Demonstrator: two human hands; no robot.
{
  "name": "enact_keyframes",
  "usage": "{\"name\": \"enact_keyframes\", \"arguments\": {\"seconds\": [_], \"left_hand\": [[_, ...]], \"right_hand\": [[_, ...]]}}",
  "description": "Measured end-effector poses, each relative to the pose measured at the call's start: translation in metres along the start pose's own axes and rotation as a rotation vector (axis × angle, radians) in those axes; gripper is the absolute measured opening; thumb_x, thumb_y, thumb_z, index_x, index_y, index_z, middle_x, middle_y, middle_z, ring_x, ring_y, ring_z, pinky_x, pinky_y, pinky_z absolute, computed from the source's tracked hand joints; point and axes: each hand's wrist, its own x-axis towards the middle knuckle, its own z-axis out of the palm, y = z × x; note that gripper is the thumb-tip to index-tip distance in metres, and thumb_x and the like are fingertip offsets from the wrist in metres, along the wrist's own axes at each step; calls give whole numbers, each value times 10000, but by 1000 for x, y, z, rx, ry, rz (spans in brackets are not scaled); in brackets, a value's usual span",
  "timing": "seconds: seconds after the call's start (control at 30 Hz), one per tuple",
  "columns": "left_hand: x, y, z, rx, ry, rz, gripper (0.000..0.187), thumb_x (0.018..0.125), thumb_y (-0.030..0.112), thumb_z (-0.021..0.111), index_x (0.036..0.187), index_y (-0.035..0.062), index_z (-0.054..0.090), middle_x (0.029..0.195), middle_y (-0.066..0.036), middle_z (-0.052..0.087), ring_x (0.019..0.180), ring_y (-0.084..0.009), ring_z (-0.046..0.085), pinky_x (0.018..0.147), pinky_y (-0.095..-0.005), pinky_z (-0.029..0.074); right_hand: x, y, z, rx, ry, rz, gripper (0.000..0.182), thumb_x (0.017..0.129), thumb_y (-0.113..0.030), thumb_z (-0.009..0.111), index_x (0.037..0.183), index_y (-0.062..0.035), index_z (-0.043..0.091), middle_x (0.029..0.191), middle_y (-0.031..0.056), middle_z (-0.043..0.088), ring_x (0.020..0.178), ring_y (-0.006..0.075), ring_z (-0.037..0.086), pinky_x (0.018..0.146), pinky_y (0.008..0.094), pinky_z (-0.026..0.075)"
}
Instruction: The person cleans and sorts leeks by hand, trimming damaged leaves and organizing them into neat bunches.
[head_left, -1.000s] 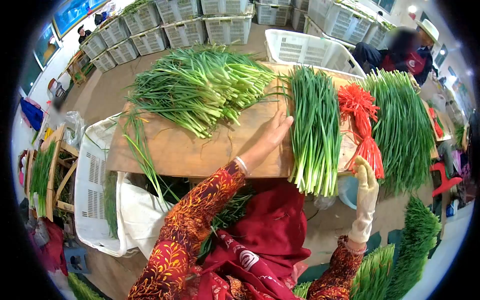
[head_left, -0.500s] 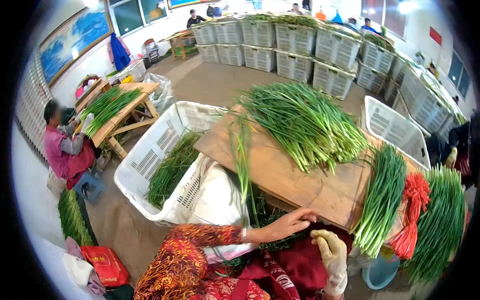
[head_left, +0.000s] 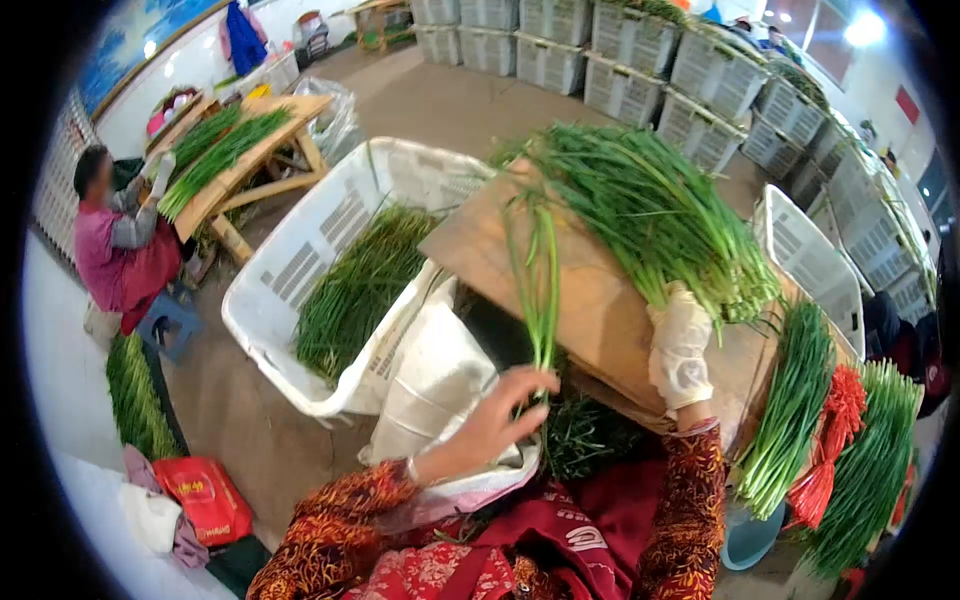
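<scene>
Stacked white crates (head_left: 640, 40) are lining the far wall of a packing hall with a brown floor, most of them holding greens.

Bench (head_left: 590, 300): a bare wooden board is sitting tilted across the person's lap area, serving as the sorting surface.

Large crate (head_left: 300, 290): a white slatted crate is standing just left of the bench, within arm's reach, and is holding loose chives (head_left: 355, 290), apparently the supply still to be sorted.

Loose pile (head_left: 660, 215): long green chives are lying fanned on the far part of the bench, root ends pointing toward the person.

Sorted bundle (head_left: 795, 405): chives are lying side by side at the bench's right end, ends lined up even.

Red ties (head_left: 835, 440): a bunch of red strips is lying between that bundle and a further green heap (head_left: 870, 470), close by for binding.

White sack (head_left: 430, 385): it is hanging between crate and bench.

Left hand (head_left: 490, 425): bare, it is pinching the root ends of a few chive stalks (head_left: 540, 280), which are standing up across the bench's near edge.

Right hand (head_left: 680, 345): gloved, it is resting fingers-forward on the base of the loose pile; whether it is gripping stalks cannot be told.

Co-worker (head_left: 115, 250): another person is sitting at a second bench (head_left: 245, 150) far left, handling greens.
</scene>
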Motion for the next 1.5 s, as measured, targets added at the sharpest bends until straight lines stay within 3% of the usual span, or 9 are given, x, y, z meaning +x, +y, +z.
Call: {"name": "enact_keyframes", "arguments": {"seconds": [0.27,0.37,0.47,0.6,0.73,0.97,1.27,1.37,1.5], "left_hand": [[73,-53,5,684,205,218,533,674,9,622,1166,97,437,1226,-148,373,1166,-316,348,965,-385,330],[62,-52,-2,190,282,133,410,714,-78,516,1085,97,531,1115,-79,496,993,-235,508,888,-337,411],[47,-53,-8,-1043,243,-272,358,822,0,522,1175,59,494,1187,-22,469,1012,-124,505,878,-276,435],[44,-51,-1,-1340,213,-269,390,878,203,500,1234,65,423,1217,-46,448,1093,-164,452,942,-330,387],[50,-58,19,-1493,156,-230,435,886,310,466,1241,69,402,1261,-71,416,1134,-200,417,974,-333,348],[52,-43,19,-1332,95,-310,439,854,68,511,1261,12,355,1167,-74,502,1056,-188,511,882,-278,449],[49,-38,31,-1303,34,-352,364,863,60,488,1219,29,416,1162,-65,514,1045,-190,516,884,-319,445],[56,-24,18,-1228,237,-50,274,854,24,477,1125,60,452,1145,-82,498,1005,-225,537,867,-373,468],[66,4,-37,-1009,556,244,213,863,84,512,1073,92,478,1129,-40,488,814,-104,508,610,-204,413]], "right_hand": [[-11,-4,-10,80,-187,-13,400,742,-331,634,971,-8,572,869,186,615,845,323,588,726,381,458],[-7,6,2,98,-188,-35,426,775,-376,597,996,-13,569,885,189,611,866,308,583,741,366,452],[-28,-12,-16,182,-67,65,350,789,-288,606,1033,-40,564,912,170,607,793,306,592,713,373,473],[-90,-21,-8,655,119,-165,289,790,-152,632,1053,-58,559,966,88,590,841,192,562,700,295,472],[-137,-52,-2,1221,-634,183,402,807,-316,610,1093,-41,548,838,38,597,710,122,545,665,241,442],[-149,-44,27,1321,-803,299,336,873,-348,511,863,-26,607,660,10,577,525,75,461,507,201,385],[-139,-29,0,1090,-677,157,399,873,-420,464,916,-44,591,727,27,598,612,92,510,568,214,419],[-134,-38,-6,883,-1090,40,333,889,-337,448,897,-44,605,780,57,607,632,109,540,585,233,439],[-124,-31,-26,356,-669,-482,235,803,-285,577,929,-91,616,835,93,631,760,245,603,660,327,477]]}}
